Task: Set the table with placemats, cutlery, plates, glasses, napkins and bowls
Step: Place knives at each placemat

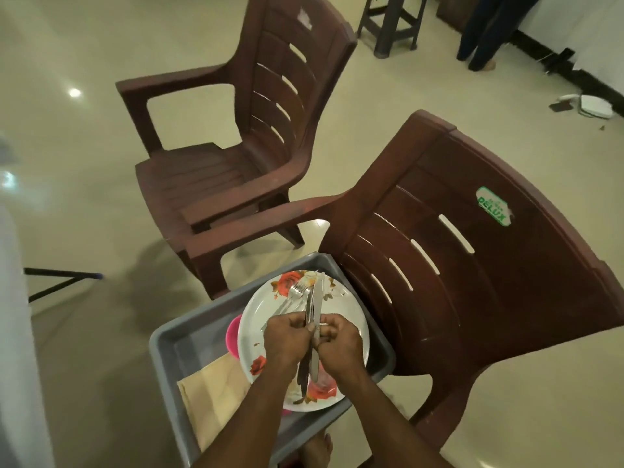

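— The floor (84,197) here is pale and shiny, and two brown plastic chairs (236,136) stand on it. What is at the left side?

— At the left I see only a white edge, blurred, and a thin black rod low near the floor. I cannot tell what they are.

— And the grey tub (182,346)?

— It stands low in front of the person, just beside the nearer chair (456,265). Inside, at the left, lies a beige folded napkin (212,396). A pink thing (233,332) shows from under the plate; I cannot tell what it is.

— The plate?

— A white plate (260,332) with red flowers lies in the tub. Forks (297,290) rest on its far part.

— The hands?

— Both are over the plate, touching. The left hand (287,339) has the fingers curled around a dark-handled piece of cutlery (304,369). The right hand (341,342) pinches a silver knife (317,305), blade pointing away.
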